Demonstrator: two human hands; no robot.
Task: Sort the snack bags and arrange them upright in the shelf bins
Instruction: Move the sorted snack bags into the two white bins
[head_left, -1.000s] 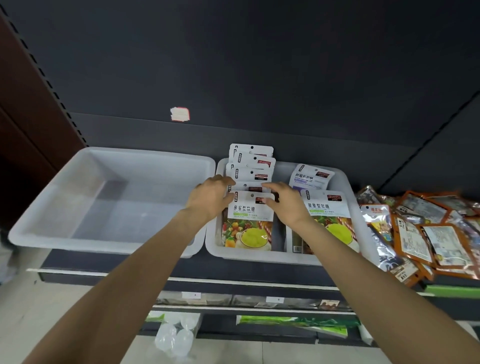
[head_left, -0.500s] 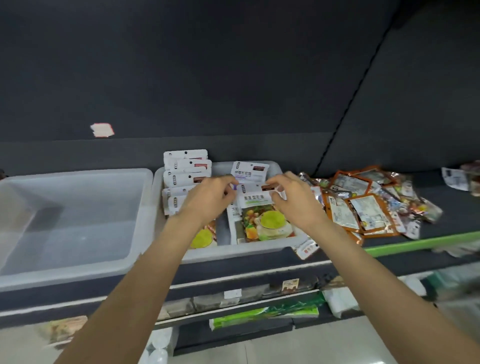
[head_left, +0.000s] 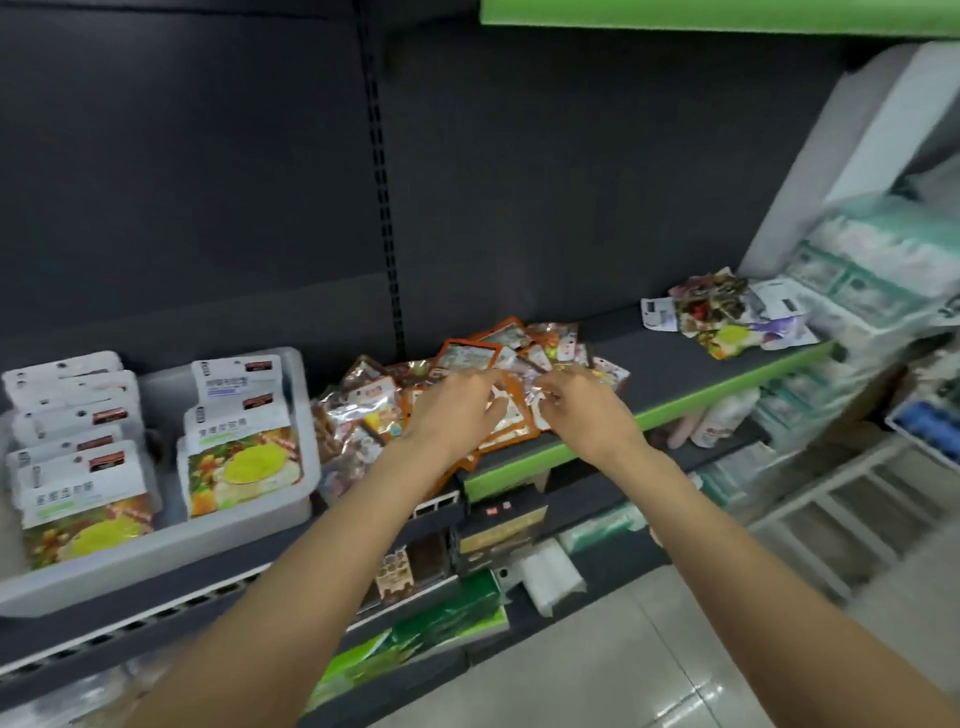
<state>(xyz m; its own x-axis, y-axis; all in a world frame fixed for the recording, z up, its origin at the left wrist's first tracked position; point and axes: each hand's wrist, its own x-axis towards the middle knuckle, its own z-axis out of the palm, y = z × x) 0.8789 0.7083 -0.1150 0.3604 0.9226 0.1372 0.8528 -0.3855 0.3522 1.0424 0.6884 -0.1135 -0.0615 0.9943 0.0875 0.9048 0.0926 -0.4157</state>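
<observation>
Nearest, both forearms reach up and forward over the front edge of the shelf (head_left: 597, 441), bringing the two hands close together above a loose heap of snack bags (head_left: 467, 374). The left hand (head_left: 457, 410) lies over the orange-bordered packets with its fingers spread and bent down onto them; it seems to be touching the top ones, though whether it has pinched any I cannot tell. The right hand (head_left: 587, 410) sits just beside it, fingers curled toward the same packets, and motion blur hides whether they have closed on one. My guess is that the hands are about to gather or separate packets from this heap, since these lie flat and jumbled, unsorted.

To the left of the heap, just beside it, stands a white bin (head_left: 291, 514) on the same shelf. Its bags (head_left: 239, 462) with white tops and yellow-green pictures stand upright in two rows facing front, likely so each kind reads at a glance; that part looks done.

Further back and to the right, well apart from the hands, a smaller pile of mixed bags (head_left: 727, 322) rests near the end of the shelf, apparently awaiting sorting too.
</observation>
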